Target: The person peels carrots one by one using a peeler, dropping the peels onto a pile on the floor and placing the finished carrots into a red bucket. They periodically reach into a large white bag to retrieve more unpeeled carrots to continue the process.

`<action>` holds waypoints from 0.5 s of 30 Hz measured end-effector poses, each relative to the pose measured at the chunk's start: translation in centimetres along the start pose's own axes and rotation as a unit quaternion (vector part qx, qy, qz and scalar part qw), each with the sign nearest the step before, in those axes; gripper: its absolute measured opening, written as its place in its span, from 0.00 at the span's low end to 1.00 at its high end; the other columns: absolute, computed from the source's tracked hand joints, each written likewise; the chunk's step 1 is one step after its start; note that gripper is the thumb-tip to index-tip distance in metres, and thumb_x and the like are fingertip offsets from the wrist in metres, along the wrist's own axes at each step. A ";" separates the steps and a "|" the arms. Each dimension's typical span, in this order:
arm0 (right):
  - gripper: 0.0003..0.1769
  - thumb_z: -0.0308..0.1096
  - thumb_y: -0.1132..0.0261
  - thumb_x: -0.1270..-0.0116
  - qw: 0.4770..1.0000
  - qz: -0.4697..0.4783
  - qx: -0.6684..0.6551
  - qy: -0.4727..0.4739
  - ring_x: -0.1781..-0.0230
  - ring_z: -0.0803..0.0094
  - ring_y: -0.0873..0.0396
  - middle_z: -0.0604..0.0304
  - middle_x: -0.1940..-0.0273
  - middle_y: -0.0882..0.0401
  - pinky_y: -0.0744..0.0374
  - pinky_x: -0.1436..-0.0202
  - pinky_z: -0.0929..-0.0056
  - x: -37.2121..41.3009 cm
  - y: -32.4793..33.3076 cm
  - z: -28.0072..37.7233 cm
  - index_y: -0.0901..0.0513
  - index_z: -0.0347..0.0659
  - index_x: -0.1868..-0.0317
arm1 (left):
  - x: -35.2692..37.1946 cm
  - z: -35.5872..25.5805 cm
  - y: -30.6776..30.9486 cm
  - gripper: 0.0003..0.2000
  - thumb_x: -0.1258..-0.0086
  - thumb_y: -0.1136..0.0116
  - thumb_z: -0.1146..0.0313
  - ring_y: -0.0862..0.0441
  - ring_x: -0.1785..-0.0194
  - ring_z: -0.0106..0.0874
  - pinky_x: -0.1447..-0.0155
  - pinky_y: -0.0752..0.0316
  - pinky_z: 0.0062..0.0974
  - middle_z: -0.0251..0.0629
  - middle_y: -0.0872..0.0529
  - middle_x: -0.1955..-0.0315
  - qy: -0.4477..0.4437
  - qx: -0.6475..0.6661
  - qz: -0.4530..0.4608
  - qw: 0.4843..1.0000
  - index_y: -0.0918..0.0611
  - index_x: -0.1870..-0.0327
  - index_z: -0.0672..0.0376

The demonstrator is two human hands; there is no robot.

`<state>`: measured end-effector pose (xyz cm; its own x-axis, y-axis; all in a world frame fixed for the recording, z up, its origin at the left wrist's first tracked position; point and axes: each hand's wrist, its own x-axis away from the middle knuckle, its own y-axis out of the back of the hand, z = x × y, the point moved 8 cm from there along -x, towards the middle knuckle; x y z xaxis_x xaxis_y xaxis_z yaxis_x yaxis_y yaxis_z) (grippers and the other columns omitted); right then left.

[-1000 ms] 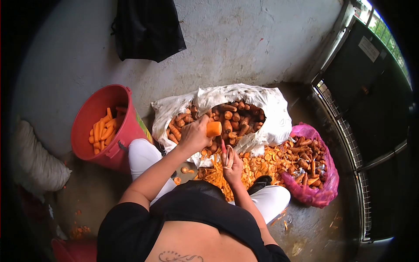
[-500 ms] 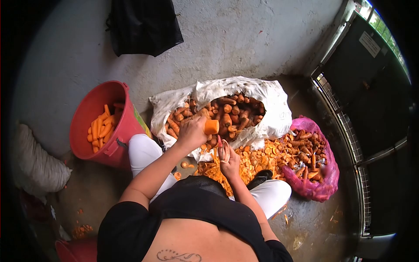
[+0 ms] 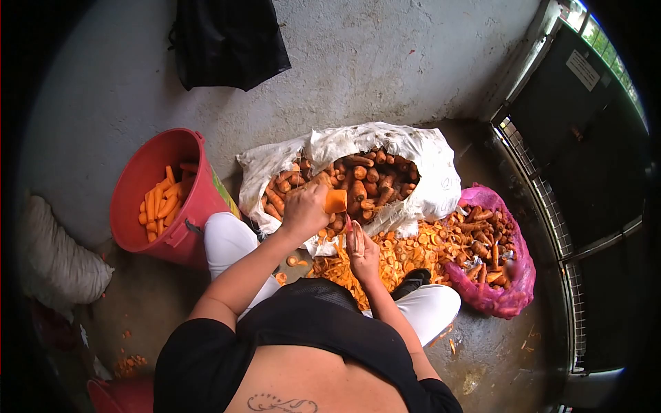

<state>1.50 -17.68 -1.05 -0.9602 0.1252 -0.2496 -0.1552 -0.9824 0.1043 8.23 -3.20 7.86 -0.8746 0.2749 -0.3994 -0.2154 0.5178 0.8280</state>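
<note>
In the head view my left hand (image 3: 306, 208) is wrapped round a thick carrot (image 3: 336, 201) whose bright orange end points right. Just below and to the right, my right hand (image 3: 363, 256) grips a small peeler (image 3: 348, 223). Only a red bit of it shows past the fingers, close to the carrot's end. Under both hands lies a heap of orange peelings and round cut pieces (image 3: 406, 256). A white sack (image 3: 437, 182) lies open behind them, filled with unpeeled carrots (image 3: 358, 189).
To the left stands a red bucket (image 3: 127, 213) holding peeled carrots (image 3: 162, 203). A pink mesh bag (image 3: 520, 279) of carrots sits at the right. A pale sack (image 3: 62, 258) leans at far left. A black bag (image 3: 231, 45) hangs on the wall, and a dark gate (image 3: 585, 144) borders the right.
Both hands stay almost in place. The right hand's fingers have shifted slightly around the peeler, and the carrot remains in the left hand.
</note>
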 end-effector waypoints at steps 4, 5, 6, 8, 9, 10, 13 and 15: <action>0.16 0.36 0.42 0.27 1.000 0.000 -0.004 0.009 0.75 0.85 0.34 0.70 0.74 0.28 0.32 0.72 0.83 0.0 0.0 0.1 0.21 0.33 0.47 | 0.2 -0.3 0.5 0.14 0.52 0.35 0.73 0.18 0.64 0.48 0.61 0.24 0.43 0.46 0.18 0.67 -0.009 0.003 -0.024 1.000 0.25 0.64 0.62; 0.16 0.36 0.42 0.27 1.000 -0.004 -0.008 0.022 0.74 0.85 0.34 0.70 0.74 0.28 0.32 0.72 0.83 0.0 -0.1 0.5 0.22 0.33 0.47 | 0.3 -0.1 0.5 0.14 0.50 0.35 0.70 0.18 0.64 0.49 0.61 0.24 0.44 0.46 0.18 0.67 -0.010 0.004 -0.027 1.000 0.25 0.65 0.62; 0.16 0.37 0.42 0.27 0.999 -0.009 -0.011 0.036 0.74 0.85 0.34 0.70 0.74 0.28 0.32 0.71 0.83 0.0 -0.1 0.9 0.22 0.33 0.47 | 0.4 0.1 0.4 0.13 0.48 0.34 0.68 0.19 0.64 0.50 0.62 0.25 0.45 0.46 0.18 0.67 -0.012 0.005 -0.030 0.999 0.24 0.66 0.62; 0.17 0.37 0.42 0.27 1.000 0.011 -0.017 0.002 0.72 0.84 0.31 0.68 0.73 0.26 0.29 0.68 0.82 0.0 -0.1 0.6 0.22 0.32 0.46 | 0.5 0.3 0.1 0.12 0.49 0.35 0.69 0.19 0.64 0.50 0.62 0.26 0.44 0.47 0.18 0.68 0.001 0.013 -0.018 1.000 0.25 0.67 0.62; 0.18 0.37 0.41 0.27 0.999 0.021 -0.020 -0.015 0.71 0.83 0.30 0.67 0.72 0.25 0.28 0.66 0.81 0.0 -0.2 0.6 0.22 0.32 0.46 | 0.5 0.4 0.0 0.12 0.49 0.35 0.69 0.19 0.64 0.50 0.62 0.26 0.44 0.47 0.18 0.68 0.007 0.017 -0.013 1.000 0.25 0.67 0.62; 0.18 0.37 0.41 0.28 1.000 0.016 -0.005 -0.011 0.70 0.83 0.29 0.66 0.71 0.24 0.27 0.65 0.81 0.0 -0.1 1.1 0.22 0.31 0.45 | 0.5 0.4 0.0 0.12 0.49 0.35 0.70 0.19 0.64 0.50 0.63 0.26 0.44 0.47 0.18 0.69 0.009 0.021 -0.011 1.000 0.25 0.67 0.62; 0.18 0.36 0.41 0.28 0.999 0.004 0.036 -0.003 0.67 0.82 0.27 0.64 0.69 0.22 0.25 0.61 0.79 0.0 0.2 1.9 0.22 0.31 0.45 | 0.6 0.4 0.0 0.11 0.52 0.38 0.73 0.19 0.64 0.50 0.62 0.25 0.44 0.47 0.18 0.70 0.013 0.031 -0.008 0.999 0.25 0.68 0.62; 0.19 0.36 0.40 0.29 0.998 0.005 0.060 -0.004 0.66 0.82 0.26 0.63 0.68 0.21 0.25 0.60 0.79 -0.1 0.3 1.6 0.22 0.31 0.45 | 0.7 0.3 0.1 0.11 0.56 0.41 0.77 0.18 0.66 0.49 0.62 0.24 0.44 0.46 0.18 0.71 0.015 0.035 -0.010 0.999 0.26 0.69 0.62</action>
<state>1.13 -17.78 0.52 -0.9637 0.1178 -0.2395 -0.1725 -0.9596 0.2221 7.71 -2.75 7.55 -0.8833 0.2408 -0.4023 -0.2025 0.5779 0.7906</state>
